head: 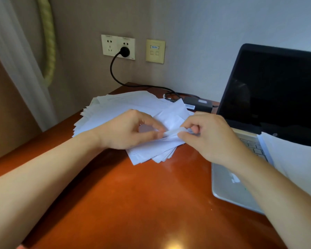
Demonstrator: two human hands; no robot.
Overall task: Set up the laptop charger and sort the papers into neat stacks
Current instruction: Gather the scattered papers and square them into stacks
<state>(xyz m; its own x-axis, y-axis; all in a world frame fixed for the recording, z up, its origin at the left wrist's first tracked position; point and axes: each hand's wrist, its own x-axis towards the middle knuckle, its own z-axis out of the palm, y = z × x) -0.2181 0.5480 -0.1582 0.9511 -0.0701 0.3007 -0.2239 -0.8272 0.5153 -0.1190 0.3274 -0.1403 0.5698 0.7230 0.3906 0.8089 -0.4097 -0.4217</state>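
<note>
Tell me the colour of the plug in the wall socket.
The plug is black, seen best in the head view.

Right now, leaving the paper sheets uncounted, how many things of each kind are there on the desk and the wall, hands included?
Laptop: 1
Charger brick: 1
Plug: 1
Power socket panels: 2
Beige wall plate: 1
Hands: 2, left hand and right hand, both pinching paper
Total: 8
</note>
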